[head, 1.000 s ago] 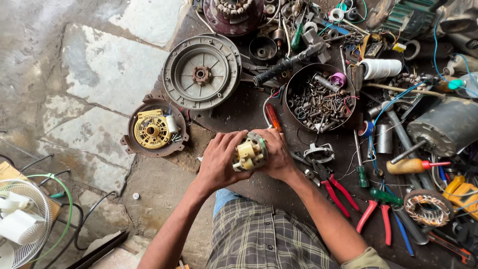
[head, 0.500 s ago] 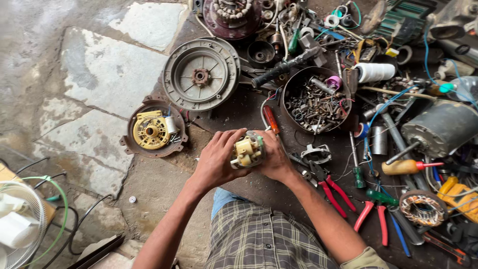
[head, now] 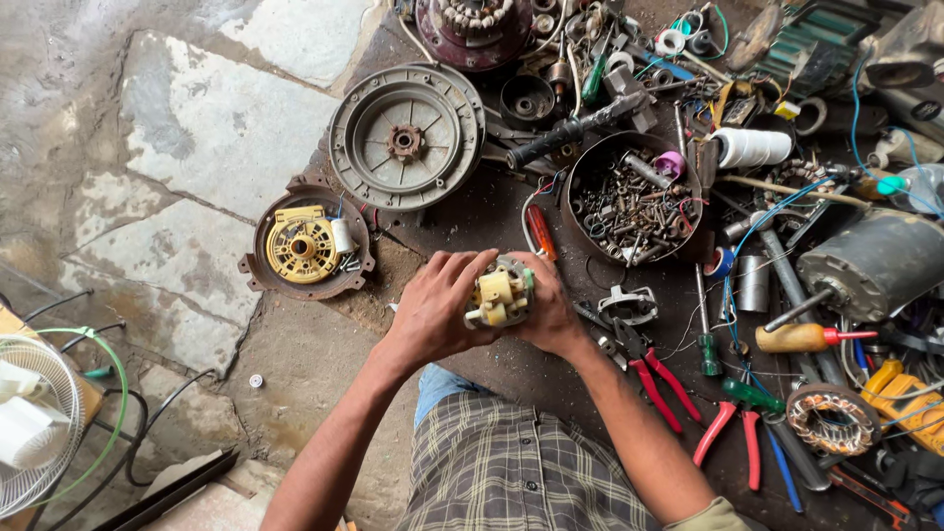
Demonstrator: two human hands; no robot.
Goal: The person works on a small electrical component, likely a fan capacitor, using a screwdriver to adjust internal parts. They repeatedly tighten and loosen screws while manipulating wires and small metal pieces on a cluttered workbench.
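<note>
Motor part, cream-yellow and small, sits clasped between both hands, left hand and right hand wrapped closed around it. Above the hands lie a grey round motor cover, a bowl of screws, then an orange-handled screwdriver.

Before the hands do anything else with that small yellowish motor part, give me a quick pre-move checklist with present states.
1. Both hands on the part: left hand and right hand clasp the yellowish motor part from either side: ok.
2. Part held off the floor: ok.
3. Fingers clear of the part's moving pieces: cannot tell.
4. Tools within reach: red-handled pliers and red screwdriver lie beside the right hand: ok.
5. Bowl of screws upright, apart from the hands: ok.
6. Ground around the hands uncluttered: not ok on the right side.
</note>
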